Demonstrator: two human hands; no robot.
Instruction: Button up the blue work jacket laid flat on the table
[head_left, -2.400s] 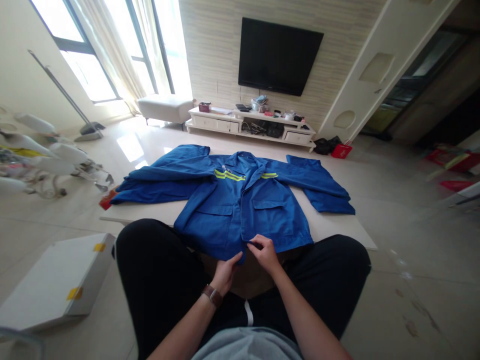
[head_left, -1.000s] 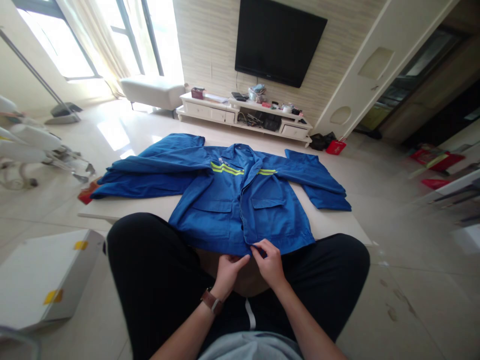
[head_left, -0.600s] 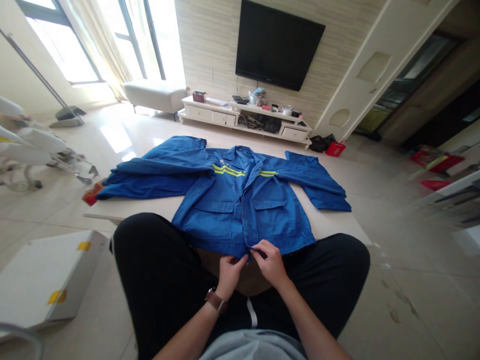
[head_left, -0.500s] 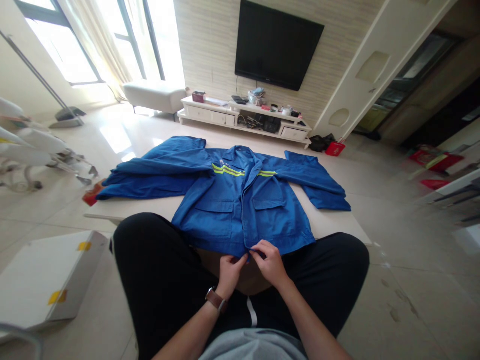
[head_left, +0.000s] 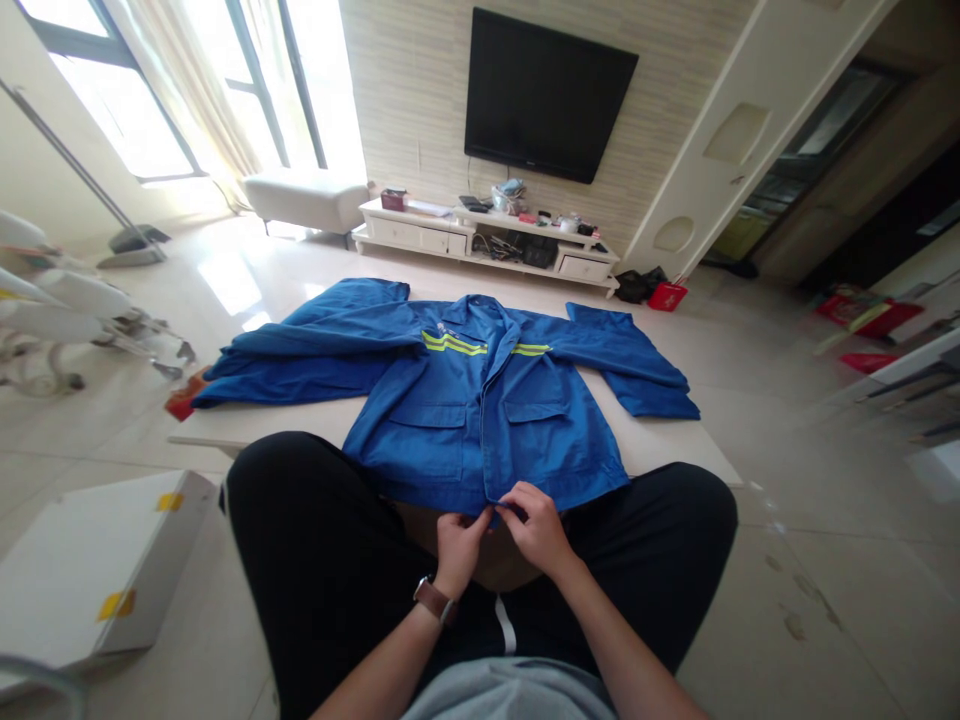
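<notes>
Blue jacket (head_left: 454, 385) seems soft and light, best held by its near hem (head_left: 454, 498), which my left fingers (head_left: 478, 523) and right fingers (head_left: 520, 495) pinch.

The left hand (head_left: 459, 552) and right hand (head_left: 538, 530) hide the bit of the blue jacket (head_left: 420, 450) pinched between them. The chest print (head_left: 448, 331) is too small to read. Most of the white table (head_left: 667, 450) lies hidden beneath the cloth. The left edge cuts off the white box (head_left: 82, 545) and a blurred white frame (head_left: 60, 310); red items (head_left: 870, 315) far right are too smeared to identify.
</notes>
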